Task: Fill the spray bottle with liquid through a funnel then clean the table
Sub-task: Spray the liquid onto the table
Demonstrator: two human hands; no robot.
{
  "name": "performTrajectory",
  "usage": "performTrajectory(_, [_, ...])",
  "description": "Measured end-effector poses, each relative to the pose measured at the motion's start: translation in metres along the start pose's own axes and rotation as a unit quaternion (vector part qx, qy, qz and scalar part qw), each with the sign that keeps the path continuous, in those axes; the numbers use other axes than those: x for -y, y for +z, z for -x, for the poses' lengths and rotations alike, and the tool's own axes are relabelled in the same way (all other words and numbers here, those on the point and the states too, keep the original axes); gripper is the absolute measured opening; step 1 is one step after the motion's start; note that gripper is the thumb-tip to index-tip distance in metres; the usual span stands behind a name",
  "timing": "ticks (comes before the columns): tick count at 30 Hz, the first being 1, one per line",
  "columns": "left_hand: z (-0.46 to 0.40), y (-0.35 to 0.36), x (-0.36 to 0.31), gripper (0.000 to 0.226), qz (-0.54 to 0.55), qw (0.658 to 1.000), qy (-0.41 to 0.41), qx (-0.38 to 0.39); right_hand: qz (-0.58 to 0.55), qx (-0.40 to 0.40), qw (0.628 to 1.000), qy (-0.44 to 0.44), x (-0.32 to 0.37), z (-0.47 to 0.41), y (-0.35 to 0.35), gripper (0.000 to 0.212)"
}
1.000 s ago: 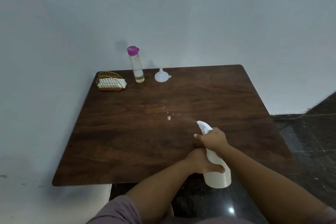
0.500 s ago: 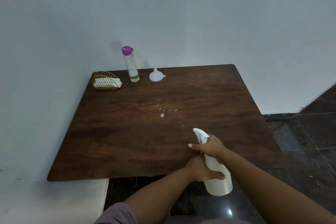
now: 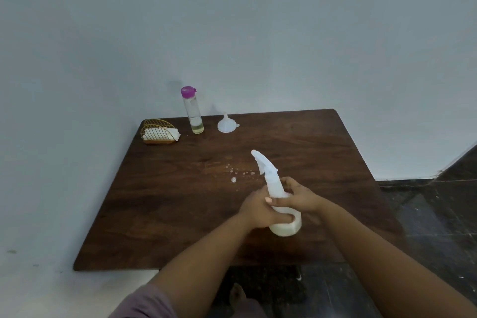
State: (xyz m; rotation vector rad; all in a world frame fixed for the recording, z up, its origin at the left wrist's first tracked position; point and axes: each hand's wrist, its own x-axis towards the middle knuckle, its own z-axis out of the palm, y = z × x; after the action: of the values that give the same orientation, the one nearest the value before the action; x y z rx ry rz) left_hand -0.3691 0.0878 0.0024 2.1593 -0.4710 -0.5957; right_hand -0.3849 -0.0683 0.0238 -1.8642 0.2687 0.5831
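A white spray bottle [image 3: 274, 186] stands tilted over the dark wooden table [image 3: 160, 214], its nozzle pointing up and to the left. My left hand [image 3: 258, 210] grips its lower body from the left. My right hand [image 3: 299, 197] grips the middle of the body from the right, thumb across the front. Small drops of liquid [image 3: 238, 174] lie on the wood just left of the nozzle. At the back stand a clear bottle with a purple cap [image 3: 192, 111], a little yellowish liquid at its bottom, and a white funnel [image 3: 226, 125] resting mouth down.
A gold wire holder with white cloths or tissues [image 3: 158, 133] sits in the back left corner. The table meets a pale wall at the back and left. Dark tiled floor [image 3: 438, 227] lies to the right and front; a bare foot [image 3: 237, 297] shows below the table edge.
Both hands have carried the spray bottle forward from beyond the table's near edge to over the table top. My right hand has slid from the trigger head down to the body.
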Motion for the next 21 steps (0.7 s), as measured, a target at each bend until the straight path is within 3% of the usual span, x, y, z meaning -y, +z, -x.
performTrajectory(6, [-0.061, -0.064, -0.006, 0.088, -0.085, 0.996, 0.013, -0.028, -0.112, 0.045, 0.993, 0.007, 0.034, -0.044, -0.018, 0.093])
performTrajectory(10, [-0.111, -0.102, -0.001, 0.098, -0.1, 0.992, 0.001, -0.082, -0.163, 0.005, 0.987, -0.009, 0.063, -0.091, -0.028, 0.106])
performTrajectory(13, [-0.149, -0.121, 0.005, 0.104, -0.05, 0.992, -0.015, -0.116, -0.177, -0.056, 0.982, -0.032, 0.08, -0.131, -0.036, 0.091])
performTrajectory(17, [-0.197, -0.148, 0.022, 0.094, -0.02, 0.998, -0.025, -0.047, -0.092, -0.155, 0.982, -0.061, 0.093, -0.182, -0.052, 0.076])
performTrajectory(21, [-0.24, -0.17, 0.032, 0.084, -0.021, 0.999, -0.007, 0.027, -0.064, -0.192, 0.977, -0.068, 0.094, -0.224, -0.068, 0.078])
